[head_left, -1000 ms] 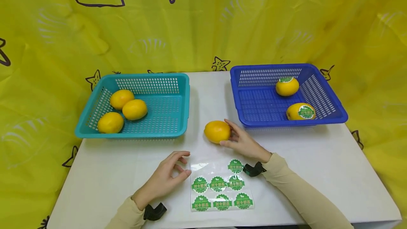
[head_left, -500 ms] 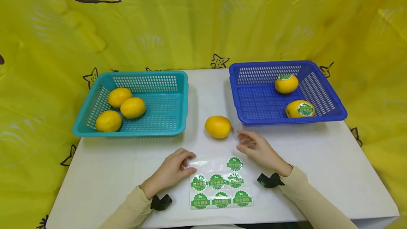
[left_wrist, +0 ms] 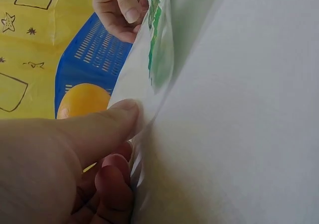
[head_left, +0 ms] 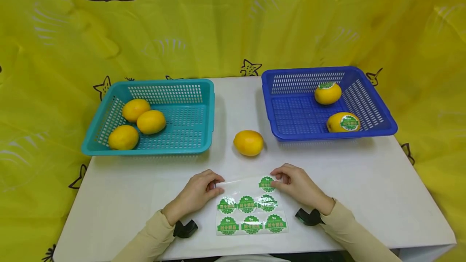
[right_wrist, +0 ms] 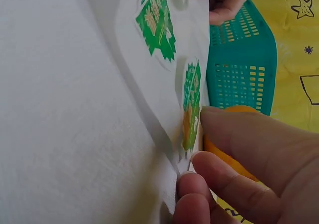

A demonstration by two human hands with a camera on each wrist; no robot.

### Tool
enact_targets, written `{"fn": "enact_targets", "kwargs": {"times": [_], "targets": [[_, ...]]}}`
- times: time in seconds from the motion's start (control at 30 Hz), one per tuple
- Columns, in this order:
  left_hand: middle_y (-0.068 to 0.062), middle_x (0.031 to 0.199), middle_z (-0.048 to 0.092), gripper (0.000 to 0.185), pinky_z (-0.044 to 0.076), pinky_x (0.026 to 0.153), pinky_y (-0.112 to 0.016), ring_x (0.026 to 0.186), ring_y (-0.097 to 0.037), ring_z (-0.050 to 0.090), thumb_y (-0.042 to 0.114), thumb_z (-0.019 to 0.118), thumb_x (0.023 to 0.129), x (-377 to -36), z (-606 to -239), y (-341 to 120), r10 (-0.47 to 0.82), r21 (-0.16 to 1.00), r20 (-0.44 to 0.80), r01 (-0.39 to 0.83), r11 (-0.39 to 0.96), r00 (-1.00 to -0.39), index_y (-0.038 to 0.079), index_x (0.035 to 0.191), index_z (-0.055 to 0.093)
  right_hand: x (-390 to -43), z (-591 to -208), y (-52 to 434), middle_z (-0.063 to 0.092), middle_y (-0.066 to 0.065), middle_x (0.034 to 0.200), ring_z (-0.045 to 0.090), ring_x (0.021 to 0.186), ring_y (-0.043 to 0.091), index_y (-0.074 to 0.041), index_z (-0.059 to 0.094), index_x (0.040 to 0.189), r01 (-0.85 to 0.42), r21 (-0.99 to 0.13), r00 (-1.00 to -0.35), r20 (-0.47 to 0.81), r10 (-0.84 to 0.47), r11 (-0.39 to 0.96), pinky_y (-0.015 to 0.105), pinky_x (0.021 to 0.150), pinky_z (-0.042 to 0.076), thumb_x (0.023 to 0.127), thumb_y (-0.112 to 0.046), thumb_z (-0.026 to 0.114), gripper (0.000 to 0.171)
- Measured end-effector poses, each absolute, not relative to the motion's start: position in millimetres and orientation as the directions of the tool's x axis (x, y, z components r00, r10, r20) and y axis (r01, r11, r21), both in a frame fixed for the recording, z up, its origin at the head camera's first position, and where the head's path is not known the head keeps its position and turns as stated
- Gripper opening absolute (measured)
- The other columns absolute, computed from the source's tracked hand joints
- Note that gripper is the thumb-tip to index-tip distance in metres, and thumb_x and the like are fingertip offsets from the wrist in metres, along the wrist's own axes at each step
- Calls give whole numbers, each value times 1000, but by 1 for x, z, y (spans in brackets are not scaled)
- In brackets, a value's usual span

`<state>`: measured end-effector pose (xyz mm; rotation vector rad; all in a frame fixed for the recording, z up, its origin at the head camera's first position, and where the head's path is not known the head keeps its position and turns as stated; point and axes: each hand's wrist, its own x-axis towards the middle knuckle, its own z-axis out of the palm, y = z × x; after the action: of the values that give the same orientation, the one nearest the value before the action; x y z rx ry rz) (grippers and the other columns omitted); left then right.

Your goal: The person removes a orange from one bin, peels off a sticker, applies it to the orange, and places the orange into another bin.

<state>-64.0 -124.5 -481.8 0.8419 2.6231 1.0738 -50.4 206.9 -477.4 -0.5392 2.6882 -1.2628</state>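
Note:
A sheet of round green-and-white stickers (head_left: 238, 186) lies near the table's front, its far edge raised slightly. My left hand (head_left: 194, 194) pinches its far left corner; in the left wrist view the thumb (left_wrist: 112, 119) lies on the sheet, with curled fingers behind. At the far right corner, beside a lone sticker (head_left: 267, 184), my right hand (head_left: 302, 186) pinches the sheet between thumb and fingers. The right wrist view shows that sticker (right_wrist: 191, 99) close to the thumb tip. A plain yellow, lemon-shaped fruit (head_left: 248, 142) rests on the table beyond the sheet, touched by neither hand.
On the left stands a teal basket (head_left: 185, 132) with 3 plain yellow fruits (head_left: 151, 122). A blue basket (head_left: 296, 114) on the right contains two fruits (head_left: 335, 121) bearing green stickers. Behind the white table (head_left: 127, 181) hangs a yellow patterned curtain (head_left: 218, 31).
My right hand has let go of the yellow fruit and come back to the sheet's right corner. The left hand has moved onto the left corner. The sheet's far edge has risen.

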Motion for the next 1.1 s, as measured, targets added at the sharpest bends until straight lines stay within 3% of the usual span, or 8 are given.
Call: {"fn": "enact_targets", "kwargs": {"times": [0.2, 0.47, 0.7, 0.9, 1.1], "targets": [[14, 80, 50, 14, 42, 60, -22, 68, -4, 47, 17, 75, 88, -63, -483, -125, 557, 700, 68, 438, 564, -827, 13, 100, 69, -48, -480, 202, 54, -8, 81, 46, 66, 7, -11, 70, 97, -301, -738, -926, 77, -369, 603, 23, 57, 40, 82, -15, 81, 19], [14, 80, 50, 13, 43, 60, -22, 69, -4, 47, 16, 75, 88, -62, -483, -124, 546, 709, 54, 417, 569, -836, 16, 100, 68, -45, -477, 197, 53, -5, 89, 42, 67, 7, -12, 68, 108, -253, -714, -934, 3, -359, 653, 24, 59, 37, 82, -23, 81, 31], [14, 79, 50, 14, 42, 59, -22, 68, -4, 46, 13, 75, 88, -62, -484, -124, 547, 712, 89, 437, 549, -832, 16, 99, 67, -46, -475, 196, 51, -6, 89, 42, 68, 7, -14, 67, 98, -216, -714, -935, -46, -353, 666, 24, 57, 37, 84, -21, 80, 20], [13, 76, 48, 14, 41, 57, -21, 65, -3, 45, 10, 76, 86, -61, -485, -123, 533, 695, 110, 448, 562, -839, 15, 95, 67, -48, -476, 197, 50, -7, 83, 45, 68, 7, -17, 63, 88, -241, -743, -932, -2, -362, 625, 24, 57, 39, 86, -13, 77, 14], [7, 82, 51, 21, 42, 58, -22, 65, -5, 45, 10, 77, 83, -57, -479, -123, 521, 637, 94, 453, 624, -849, 12, 100, 65, -52, -468, 204, 56, -9, 80, 52, 70, 9, -16, 62, 91, -262, -822, -925, 65, -374, 506, 23, 60, 44, 90, -12, 72, 11]]}}
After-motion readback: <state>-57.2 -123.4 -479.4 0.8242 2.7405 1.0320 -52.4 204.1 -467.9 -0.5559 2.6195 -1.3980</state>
